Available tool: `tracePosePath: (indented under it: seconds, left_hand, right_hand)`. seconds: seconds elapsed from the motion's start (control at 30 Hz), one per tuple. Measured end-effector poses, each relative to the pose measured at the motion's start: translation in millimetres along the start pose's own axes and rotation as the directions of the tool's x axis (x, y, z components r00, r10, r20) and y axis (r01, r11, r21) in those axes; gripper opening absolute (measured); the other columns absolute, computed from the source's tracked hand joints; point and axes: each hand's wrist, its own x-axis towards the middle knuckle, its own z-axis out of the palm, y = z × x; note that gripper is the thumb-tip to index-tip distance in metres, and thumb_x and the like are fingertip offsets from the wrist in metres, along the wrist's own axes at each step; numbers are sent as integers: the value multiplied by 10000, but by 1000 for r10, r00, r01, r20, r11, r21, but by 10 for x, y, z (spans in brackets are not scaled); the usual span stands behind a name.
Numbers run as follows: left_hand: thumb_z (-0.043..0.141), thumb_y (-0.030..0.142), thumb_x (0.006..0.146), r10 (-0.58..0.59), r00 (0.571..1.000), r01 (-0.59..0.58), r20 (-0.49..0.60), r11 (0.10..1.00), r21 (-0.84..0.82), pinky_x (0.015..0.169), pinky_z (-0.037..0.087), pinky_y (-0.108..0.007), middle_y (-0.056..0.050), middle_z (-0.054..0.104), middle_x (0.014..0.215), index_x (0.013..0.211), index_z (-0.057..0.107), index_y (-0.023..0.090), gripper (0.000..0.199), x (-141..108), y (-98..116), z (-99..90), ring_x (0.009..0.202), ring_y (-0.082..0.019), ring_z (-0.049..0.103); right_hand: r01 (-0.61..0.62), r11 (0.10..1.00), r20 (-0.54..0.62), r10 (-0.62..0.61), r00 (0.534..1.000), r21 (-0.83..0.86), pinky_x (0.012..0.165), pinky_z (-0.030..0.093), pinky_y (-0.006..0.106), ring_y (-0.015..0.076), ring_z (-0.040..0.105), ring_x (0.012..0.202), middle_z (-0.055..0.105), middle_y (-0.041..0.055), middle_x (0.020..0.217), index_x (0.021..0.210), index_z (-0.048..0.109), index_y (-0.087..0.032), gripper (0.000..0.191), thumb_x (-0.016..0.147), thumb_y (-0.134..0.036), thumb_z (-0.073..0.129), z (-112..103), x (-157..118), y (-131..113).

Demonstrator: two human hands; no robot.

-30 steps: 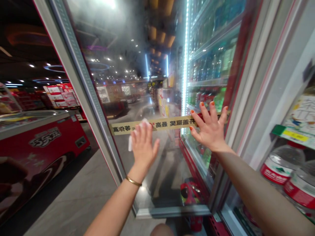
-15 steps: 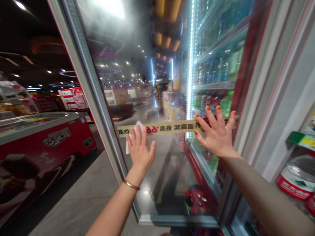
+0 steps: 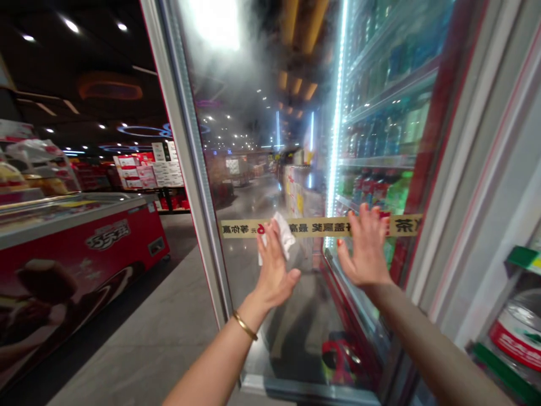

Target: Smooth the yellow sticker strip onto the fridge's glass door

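White cloth (image 3: 279, 239) pressed flat on fogged glass door (image 3: 253, 141), at the yellow sticker strip (image 3: 313, 226), mid-height. L hand (image 3: 274, 270) open-palmed, pinning cloth to glass. R hand (image 3: 367, 251) flat on glass just beside, fingers spread, holding nothing. Red chest freezer (image 3: 80, 248) well apart, left. Water bottles (image 3: 513, 332) on shelf, right.
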Motion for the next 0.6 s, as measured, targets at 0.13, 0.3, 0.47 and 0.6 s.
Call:
tracePosePath:
  seconds: [0.13,0.3,0.47,0.6]
  left_hand:
    - [-127,799,966,-15,1000,2,-25,892,-452,1414,128,-536,-75,-240,1831,1691,-305,301,898,156,418,416,1733,-252,-20]
    - [138,636,1110,97,992,-109,-80,979,-173,1412,193,-473,-66,34,1869,1770,-28,300,759,-22,47,-82,1729,-218,114]
    - [598,298,1052,257,963,-163,-84,800,578,1425,60,-524,-73,244,1826,1751,229,304,790,-185,-531,-613,1730,-244,103]
    - [684,329,1009,276,959,-161,-70,727,668,1424,74,-538,-75,222,1823,1747,232,303,866,-210,-544,-597,1730,-269,107]
  right_hand:
    - [144,945,103,-181,978,295,1331,396,556,261,204,1720,209,156,1845,1771,-81,-162,824,1093,-298,367,205,-35,-692]
    - [-60,997,184,67,981,-44,1370,284,601,293,108,1737,155,142,1854,1785,71,-184,788,1103,-344,433,283,-173,-341]
    - [-522,826,-129,506,853,-214,1333,235,735,380,-72,1730,-16,298,1830,1756,51,-27,795,1115,-370,373,109,-42,243]
    - [-211,968,-12,211,977,-134,1363,236,660,387,24,1733,194,278,1819,1750,155,-24,785,1091,-355,424,262,-118,-510]
